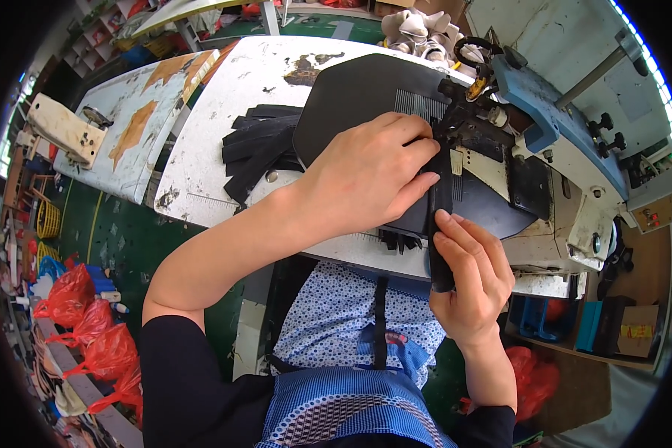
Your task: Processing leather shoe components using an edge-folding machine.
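A long black strip (440,261) runs from under the dark working head (470,123) of a bench machine toward my body. My left hand (377,168) is closed at the strip's far part, close to the head, with fingers bent and the thumb along the strip's left edge. Lower down, my right hand (474,272) pinches the near end between thumb and fingers. Beneath both lies a smooth black plate (351,97) with a ribbed patch. To the left, a pile of similar black strips (261,145) rests on the worn white tabletop (201,160).
A blue machine arm (575,127) rises at the right. White shoe parts (422,33) are heaped behind the table. Another worn table (119,127) stands at the left, above red plastic bags (89,321). Boxes (623,325) sit on a shelf at the lower right.
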`<state>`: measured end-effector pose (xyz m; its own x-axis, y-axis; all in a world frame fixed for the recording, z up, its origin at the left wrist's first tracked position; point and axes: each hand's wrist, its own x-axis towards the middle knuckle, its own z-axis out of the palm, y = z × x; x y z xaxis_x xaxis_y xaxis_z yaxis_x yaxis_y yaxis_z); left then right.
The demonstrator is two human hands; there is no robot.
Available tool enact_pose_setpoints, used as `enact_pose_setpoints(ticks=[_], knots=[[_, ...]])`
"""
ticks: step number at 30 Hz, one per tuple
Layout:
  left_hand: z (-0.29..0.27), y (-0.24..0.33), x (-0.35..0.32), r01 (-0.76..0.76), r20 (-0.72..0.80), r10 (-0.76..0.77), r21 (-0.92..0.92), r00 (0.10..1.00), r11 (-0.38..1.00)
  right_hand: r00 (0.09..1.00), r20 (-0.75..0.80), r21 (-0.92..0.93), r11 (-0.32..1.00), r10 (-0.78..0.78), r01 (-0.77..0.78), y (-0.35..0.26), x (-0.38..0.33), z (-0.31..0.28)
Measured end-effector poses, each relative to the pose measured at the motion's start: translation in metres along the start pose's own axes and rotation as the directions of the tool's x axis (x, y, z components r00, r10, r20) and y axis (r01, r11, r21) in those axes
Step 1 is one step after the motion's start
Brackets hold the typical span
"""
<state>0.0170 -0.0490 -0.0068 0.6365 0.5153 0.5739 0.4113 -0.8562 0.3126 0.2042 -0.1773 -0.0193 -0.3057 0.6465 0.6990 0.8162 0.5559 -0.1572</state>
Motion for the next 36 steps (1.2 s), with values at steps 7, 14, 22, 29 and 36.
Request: enact_pose_setpoints(ticks=[7, 14, 22, 29, 36], knots=[[-0.008, -0.009, 0.002, -0.032, 0.053, 0.033, -0.024, 0.998, 0.999, 0.999, -0.037, -0.034, 0.999, -0.028, 0.027, -0.007, 0.003, 0.005], [-0.006, -0.008, 0.004, -0.041, 0.053, 0.042, -0.007, 0.998, 0.999, 0.998, -0.051, -0.076, 0.997, -0.030, 0.026, -0.007, 0.004, 0.006], [-0.011, -0.010, 0.002, -0.019, 0.082, 0.018, 0.016, 0.996, 1.000, 0.999, -0.041, -0.081, 0.996, -0.024, 0.021, -0.005, 0.005, 0.007], [-0.012, -0.013, 0.000, -0.057, 0.072, 0.058, -0.019, 0.996, 0.998, 0.999, 0.042, -0.081, 0.997, -0.013, 0.017, -0.007, 0.004, 0.002], [-0.016, -0.010, -0.004, -0.080, 0.092, 0.080, -0.007, 0.993, 0.997, 0.999, 0.053, -0.030, 1.000, -0.004, 0.005, -0.005, 0.004, 0.001]])
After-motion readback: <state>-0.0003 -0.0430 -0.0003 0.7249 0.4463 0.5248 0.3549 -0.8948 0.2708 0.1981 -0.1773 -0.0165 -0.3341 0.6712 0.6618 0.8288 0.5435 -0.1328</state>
